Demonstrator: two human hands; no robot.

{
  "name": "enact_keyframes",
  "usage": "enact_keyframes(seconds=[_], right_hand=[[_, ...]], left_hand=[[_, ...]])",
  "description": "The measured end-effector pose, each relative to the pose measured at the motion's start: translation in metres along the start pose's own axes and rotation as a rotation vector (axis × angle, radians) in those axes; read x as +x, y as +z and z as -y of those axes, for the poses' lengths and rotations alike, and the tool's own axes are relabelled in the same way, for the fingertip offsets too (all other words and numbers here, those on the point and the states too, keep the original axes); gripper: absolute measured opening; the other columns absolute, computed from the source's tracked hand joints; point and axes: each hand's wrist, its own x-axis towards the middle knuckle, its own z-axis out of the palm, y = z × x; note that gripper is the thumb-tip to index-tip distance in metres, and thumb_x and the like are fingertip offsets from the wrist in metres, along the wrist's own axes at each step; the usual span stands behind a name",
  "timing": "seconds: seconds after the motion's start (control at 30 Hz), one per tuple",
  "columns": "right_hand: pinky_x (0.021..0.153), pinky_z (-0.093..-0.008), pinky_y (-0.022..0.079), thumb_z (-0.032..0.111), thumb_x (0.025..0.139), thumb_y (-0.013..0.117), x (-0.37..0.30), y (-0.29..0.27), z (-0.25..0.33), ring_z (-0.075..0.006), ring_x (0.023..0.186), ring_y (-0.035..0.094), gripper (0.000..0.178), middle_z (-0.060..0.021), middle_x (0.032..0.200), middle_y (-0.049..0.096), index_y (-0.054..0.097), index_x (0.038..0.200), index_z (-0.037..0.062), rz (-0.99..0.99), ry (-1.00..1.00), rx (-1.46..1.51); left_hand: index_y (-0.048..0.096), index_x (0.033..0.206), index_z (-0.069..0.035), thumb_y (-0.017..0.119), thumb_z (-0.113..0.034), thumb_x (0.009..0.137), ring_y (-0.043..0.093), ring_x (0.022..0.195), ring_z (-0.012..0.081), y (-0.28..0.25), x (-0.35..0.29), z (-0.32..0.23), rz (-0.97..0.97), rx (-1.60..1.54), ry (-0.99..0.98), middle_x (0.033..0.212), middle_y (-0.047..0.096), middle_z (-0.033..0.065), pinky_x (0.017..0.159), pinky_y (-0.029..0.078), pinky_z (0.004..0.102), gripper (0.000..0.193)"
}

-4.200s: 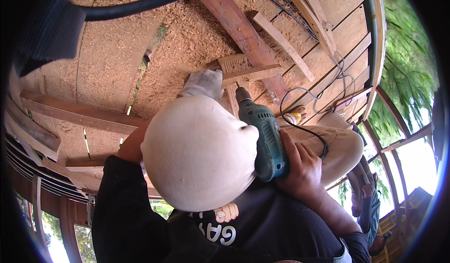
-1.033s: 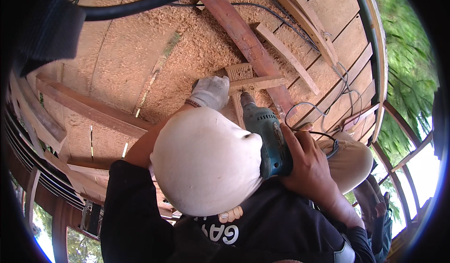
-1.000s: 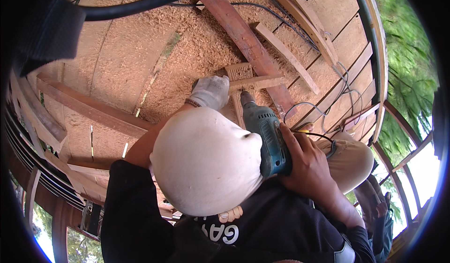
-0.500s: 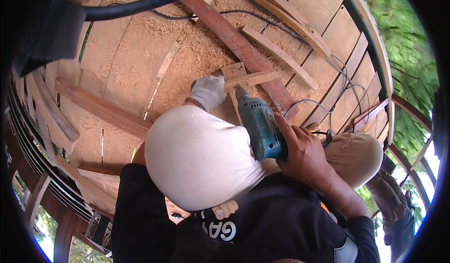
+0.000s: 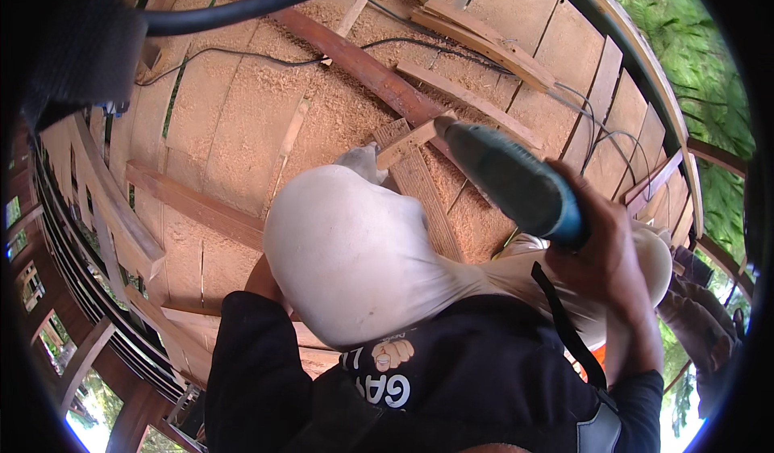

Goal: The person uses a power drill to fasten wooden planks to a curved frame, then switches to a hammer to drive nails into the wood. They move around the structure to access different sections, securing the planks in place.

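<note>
In my right hand [image 5: 601, 239] is a blue-green power drill [image 5: 516, 180], fingers wrapped round its handle. It is lifted and tilted, and its blurred nose [image 5: 445, 125] appears over the far end of a short wooden strip [image 5: 409, 144]. My left hand [image 5: 360, 161], in a grey glove, is at the strip's near end and seems to grip it. My knee hides most of its fingers. Beneath the strip lies a grooved wooden board [image 5: 431, 203]. A long reddish beam [image 5: 347, 58] runs behind the strip.
Sawdust covers the plank floor [image 5: 234, 122]. Loose battens [image 5: 476, 98] and a stacked board [image 5: 492, 45] lie at the far right, with a dark cable [image 5: 403, 41] among them. A reddish plank [image 5: 193, 203] lies left of my knee. Slatted railing [image 5: 89, 267] curves along the left.
My right hand has raised the drill and swung it up and to the right. More of the grooved board shows now. My view has shifted slightly; the left hand stays by the strip.
</note>
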Motion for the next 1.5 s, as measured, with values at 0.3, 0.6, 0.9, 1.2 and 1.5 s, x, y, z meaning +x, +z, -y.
enact_keyframes(seconds=[0.3, 0.6, 0.9, 1.2, 1.5], right_hand=[[0.083, -0.0316, 0.052, -0.006, 0.07, 0.057, -0.027, -0.129, -0.105, -0.0239, 0.091, 0.07, 0.079, -0.019, 0.11, 0.072, 0.056, 0.147, 0.0122, -0.371, 0.184, -0.305], [0.072, -0.0279, 0.055, 0.003, 0.081, 0.059, -0.089, -0.06, -0.261, -0.0136, 0.087, 0.07, 0.053, -0.0096, 0.105, 0.072, 0.059, 0.133, -0.0019, -0.525, 0.409, 0.642], [0.07, -0.0393, 0.061, 0.006, 0.083, 0.059, -0.096, 0.078, -0.352, -0.0298, 0.088, 0.074, 0.04, -0.0182, 0.105, 0.071, 0.058, 0.122, -0.0051, -0.722, 0.465, 1.576], [0.081, -0.0406, 0.059, 0.03, 0.084, 0.056, -0.099, 0.14, -0.402, -0.027, 0.087, 0.069, 0.056, -0.0161, 0.105, 0.072, 0.059, 0.13, -0.0016, -0.512, 0.45, 1.98], [0.077, -0.0401, 0.058, 0.034, 0.088, 0.057, -0.114, 0.139, -0.431, -0.0282, 0.081, 0.069, 0.05, -0.0177, 0.099, 0.072, 0.061, 0.121, -0.0023, -0.431, 0.599, 1.833]], left_hand=[[0.055, 0.139, -0.009, 0.071, -0.038, 0.089, 0.066, 0.115, 0.0361, -0.071, 0.025, -0.042, -0.214, 0.216, 0.329, 0.126, 0.067, 0.0184, 0.103, 0.051, 0.0453, 0.06], [0.057, 0.14, -0.001, 0.077, -0.046, 0.084, 0.06, 0.126, 0.04, -0.099, 0.106, -0.116, -0.028, 0.103, 0.509, 0.136, 0.063, 0.0252, 0.107, 0.048, 0.0409, 0.074], [0.062, 0.12, -0.011, 0.082, -0.025, 0.073, 0.054, 0.125, 0.0398, -0.086, 0.153, -0.12, -0.307, 0.43, 0.841, 0.131, 0.061, 0.0158, 0.108, 0.043, 0.0492, 0.054], [0.06, 0.134, -0.013, 0.082, -0.019, 0.074, 0.054, 0.129, 0.0362, -0.081, 0.163, -0.119, -0.196, 0.544, 0.683, 0.137, 0.06, 0.0179, 0.11, 0.045, 0.046, 0.064], [0.066, 0.125, -0.016, 0.084, -0.027, 0.071, 0.049, 0.135, 0.0352, -0.106, 0.15, -0.156, -0.316, 0.62, 0.655, 0.136, 0.058, 0.0141, 0.114, 0.039, 0.0464, 0.059]])
